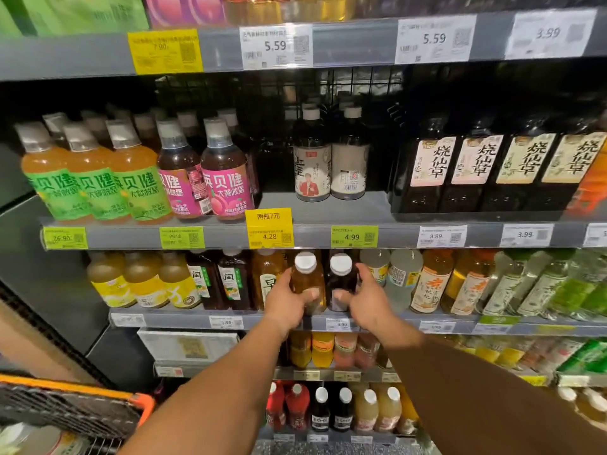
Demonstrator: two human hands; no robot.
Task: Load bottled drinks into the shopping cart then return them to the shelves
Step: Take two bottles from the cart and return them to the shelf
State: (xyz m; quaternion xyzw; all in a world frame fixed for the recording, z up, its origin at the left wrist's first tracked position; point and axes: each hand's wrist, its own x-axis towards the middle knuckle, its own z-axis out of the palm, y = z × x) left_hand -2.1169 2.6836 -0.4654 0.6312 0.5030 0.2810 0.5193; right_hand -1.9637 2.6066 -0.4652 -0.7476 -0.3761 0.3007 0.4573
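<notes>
While both arms reach to the shelf (184, 320), the left hand (289, 303) grasps an amber bottle (307, 280) and the right hand (364, 302) grasps a dark bottle (340, 284) just beside it; both bottles stand at the shelf's front edge. Whether they are being taken or returned cannot be told; the shopping cart (78, 405), well below the left hand, shows little of its load.

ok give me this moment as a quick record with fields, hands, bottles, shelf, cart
left hand: left hand grips the amber bottle, thumb across its front
right hand: right hand grips the dark bottle
bottles: both upright, white caps, side by side at the shelf's front edge
shelf: third shelf from the top, above a 4.99 price tag
cart: shopping cart with orange rim at lower left
stage: cannot tell whether the bottles are being taken or put back
</notes>
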